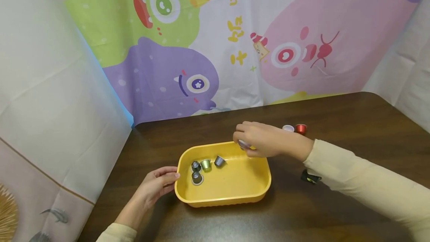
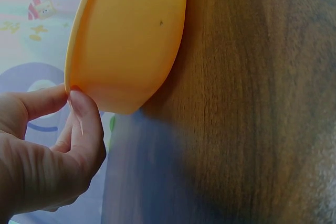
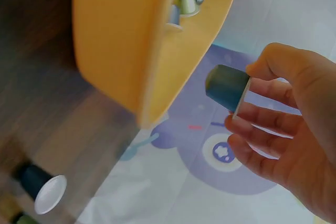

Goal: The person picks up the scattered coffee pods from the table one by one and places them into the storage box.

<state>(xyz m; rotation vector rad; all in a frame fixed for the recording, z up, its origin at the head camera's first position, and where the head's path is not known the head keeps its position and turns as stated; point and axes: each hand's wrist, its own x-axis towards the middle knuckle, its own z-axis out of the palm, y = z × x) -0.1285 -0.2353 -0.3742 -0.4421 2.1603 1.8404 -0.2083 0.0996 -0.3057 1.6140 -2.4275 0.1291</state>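
A yellow plastic tray (image 1: 231, 199) stands on the table with several coffee capsules inside its left half: two dark ones, a green capsule (image 1: 206, 165) and a grey-blue capsule (image 1: 220, 161). My left hand (image 1: 156, 186) pinches the tray's left rim between thumb and fingers, close up in the left wrist view. Over the tray's far right corner, my right hand (image 1: 258, 139) holds a dark teal capsule (image 3: 227, 87) by its lid edge, thumb on one side and fingertips on the other. From the head view only its pale lid shows below the fingers.
Beyond the right forearm lie a red capsule (image 1: 301, 129) and a white-lidded capsule (image 1: 288, 128) on the dark wooden table (image 1: 151, 141). A dark device (image 1: 310, 176) sits under the right sleeve cuff. A cartoon-print cloth (image 1: 231, 96) hangs behind the table.
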